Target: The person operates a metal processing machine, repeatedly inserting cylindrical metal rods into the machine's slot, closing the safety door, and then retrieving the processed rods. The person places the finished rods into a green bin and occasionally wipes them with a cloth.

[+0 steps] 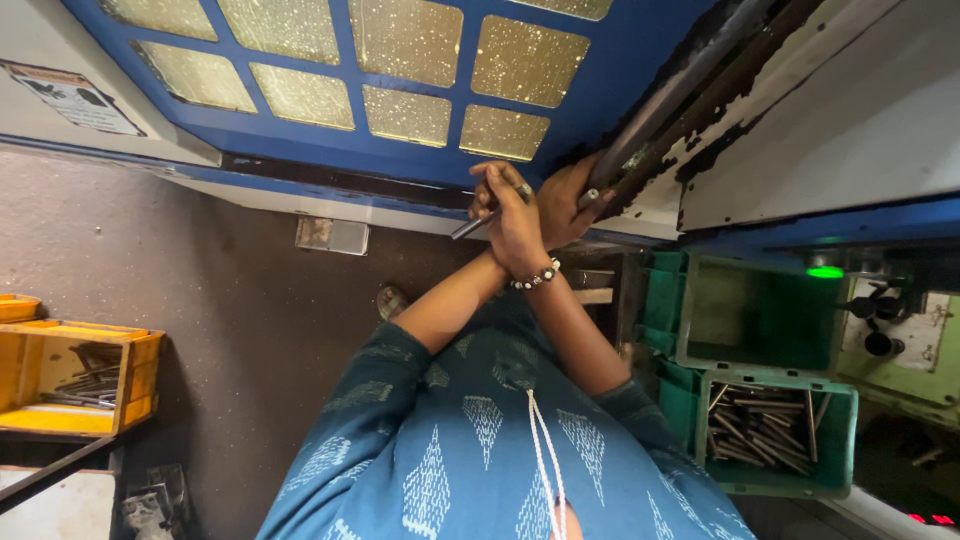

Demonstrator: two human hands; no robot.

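Observation:
My forearms cross in front of my chest. My right hand [510, 215], a beaded bracelet on its wrist, is closed around a short grey metal rod [468, 229] that points down to the left. My left hand [568, 200] passes behind that wrist and grips the long dark bar [680, 95] that runs diagonally along the edge of the blue-framed machine door [600, 70]. Both hands are pressed close together against the door's lower edge. I wear a blue patterned shirt with a white cord hanging down it.
A green crate [840, 470] with several metal rods stands at the lower right, and an empty green bin [700, 300] sits above it. A green lamp [825, 271] glows by some black knobs. A yellow crate [140, 380] with rods is at the left on the dark floor.

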